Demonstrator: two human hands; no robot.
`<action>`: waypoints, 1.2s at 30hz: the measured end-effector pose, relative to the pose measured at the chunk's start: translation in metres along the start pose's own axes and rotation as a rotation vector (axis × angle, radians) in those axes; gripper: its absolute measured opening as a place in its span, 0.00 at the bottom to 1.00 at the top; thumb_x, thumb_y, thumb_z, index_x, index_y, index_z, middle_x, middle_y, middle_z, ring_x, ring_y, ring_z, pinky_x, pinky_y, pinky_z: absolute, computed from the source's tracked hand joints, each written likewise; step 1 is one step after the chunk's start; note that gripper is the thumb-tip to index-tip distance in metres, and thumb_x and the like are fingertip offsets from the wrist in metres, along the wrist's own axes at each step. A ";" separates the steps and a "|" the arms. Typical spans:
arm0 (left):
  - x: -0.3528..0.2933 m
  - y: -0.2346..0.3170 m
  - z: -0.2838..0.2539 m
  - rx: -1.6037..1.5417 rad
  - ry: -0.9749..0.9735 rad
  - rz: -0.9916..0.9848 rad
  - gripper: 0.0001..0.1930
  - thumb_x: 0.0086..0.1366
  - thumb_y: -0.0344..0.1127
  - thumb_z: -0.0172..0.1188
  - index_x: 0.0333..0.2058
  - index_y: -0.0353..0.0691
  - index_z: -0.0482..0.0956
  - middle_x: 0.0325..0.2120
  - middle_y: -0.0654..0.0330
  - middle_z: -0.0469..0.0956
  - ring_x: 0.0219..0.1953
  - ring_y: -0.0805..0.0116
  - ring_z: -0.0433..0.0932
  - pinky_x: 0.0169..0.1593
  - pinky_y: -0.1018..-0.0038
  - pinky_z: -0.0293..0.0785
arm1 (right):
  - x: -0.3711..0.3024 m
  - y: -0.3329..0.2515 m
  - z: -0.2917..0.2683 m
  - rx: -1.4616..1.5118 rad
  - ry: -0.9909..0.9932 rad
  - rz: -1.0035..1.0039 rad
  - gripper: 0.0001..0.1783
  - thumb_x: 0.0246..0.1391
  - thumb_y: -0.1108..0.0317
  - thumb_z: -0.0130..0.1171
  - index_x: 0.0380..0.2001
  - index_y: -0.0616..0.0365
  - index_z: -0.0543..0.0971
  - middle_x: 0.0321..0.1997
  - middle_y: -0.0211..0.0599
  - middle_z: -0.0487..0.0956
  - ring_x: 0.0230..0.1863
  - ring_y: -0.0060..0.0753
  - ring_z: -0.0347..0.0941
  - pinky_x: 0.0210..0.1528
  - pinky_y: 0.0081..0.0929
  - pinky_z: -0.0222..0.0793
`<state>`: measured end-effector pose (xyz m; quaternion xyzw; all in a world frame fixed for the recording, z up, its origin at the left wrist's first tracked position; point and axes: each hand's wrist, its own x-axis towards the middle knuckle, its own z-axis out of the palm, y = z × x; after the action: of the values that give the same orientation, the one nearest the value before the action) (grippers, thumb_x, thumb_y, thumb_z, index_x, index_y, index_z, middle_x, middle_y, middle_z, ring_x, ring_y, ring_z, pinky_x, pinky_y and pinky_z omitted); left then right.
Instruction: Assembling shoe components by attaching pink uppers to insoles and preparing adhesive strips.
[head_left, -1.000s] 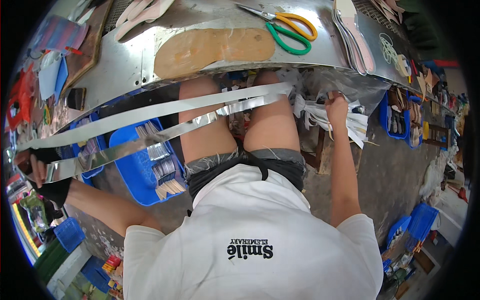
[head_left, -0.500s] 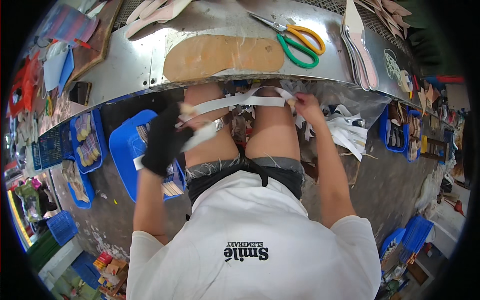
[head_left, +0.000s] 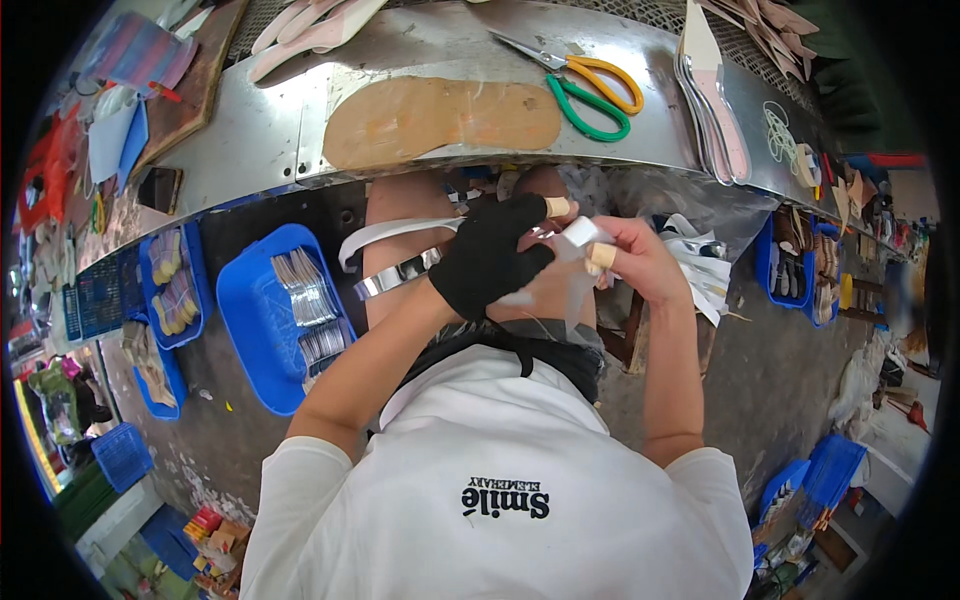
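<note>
My left hand [head_left: 492, 258], in a black fingerless glove, is closed over my lap. A looped white strip [head_left: 385, 232] and a shiny silver strip [head_left: 400, 274] trail from its left side. Close beside it, my right hand [head_left: 648, 262] is bare, with a tan wrap on a finger, and pinches a folded white strip [head_left: 581, 234]. The fingertips of both hands nearly meet around that fold. A blurred, translucent piece hangs below them. How the strips run inside the gloved hand is hidden.
A metal bench holds a brown sole-shaped board [head_left: 440, 122], scissors [head_left: 590, 90] with yellow and green handles, and stacked pale insole-like pieces [head_left: 712, 100]. A blue bin [head_left: 240, 330] with bundled pieces stands left of my legs. More white strips [head_left: 705, 270] lie right of my knees.
My hands have come together from far apart. The left moved right, the right slightly lower, and the strip stretched between them is now gathered and folded at the fingertips.
</note>
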<state>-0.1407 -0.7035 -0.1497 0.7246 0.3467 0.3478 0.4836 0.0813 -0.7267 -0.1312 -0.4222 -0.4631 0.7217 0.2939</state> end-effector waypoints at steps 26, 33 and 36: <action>-0.165 -0.001 -0.119 -0.804 0.587 -0.547 0.16 0.66 0.38 0.50 0.50 0.39 0.72 0.31 0.67 0.73 0.31 0.79 0.71 0.36 0.81 0.68 | -0.167 0.087 -0.215 0.344 0.948 -0.418 0.23 0.49 0.74 0.55 0.50 0.69 0.68 0.49 0.47 0.74 0.51 0.37 0.71 0.52 0.29 0.68; -0.100 0.043 -0.098 -0.706 0.481 -0.580 0.14 0.64 0.33 0.54 0.47 0.36 0.70 0.38 0.52 0.78 0.32 0.71 0.77 0.30 0.81 0.73 | 0.015 0.024 -0.049 -0.967 0.469 0.359 0.21 0.49 0.69 0.59 0.47 0.65 0.73 0.23 0.36 0.79 0.16 0.22 0.73 0.17 0.21 0.66; -0.098 0.040 -0.087 -0.745 0.436 -0.478 0.12 0.62 0.29 0.54 0.44 0.35 0.70 0.40 0.48 0.77 0.37 0.67 0.78 0.32 0.80 0.76 | 0.033 -0.009 0.023 -0.588 0.383 -0.015 0.11 0.47 0.73 0.60 0.37 0.63 0.78 0.22 0.28 0.78 0.18 0.13 0.68 0.18 0.17 0.61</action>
<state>-0.2579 -0.7569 -0.1033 0.3129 0.4481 0.4711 0.6924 0.0460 -0.7060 -0.1290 -0.6131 -0.5909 0.4629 0.2465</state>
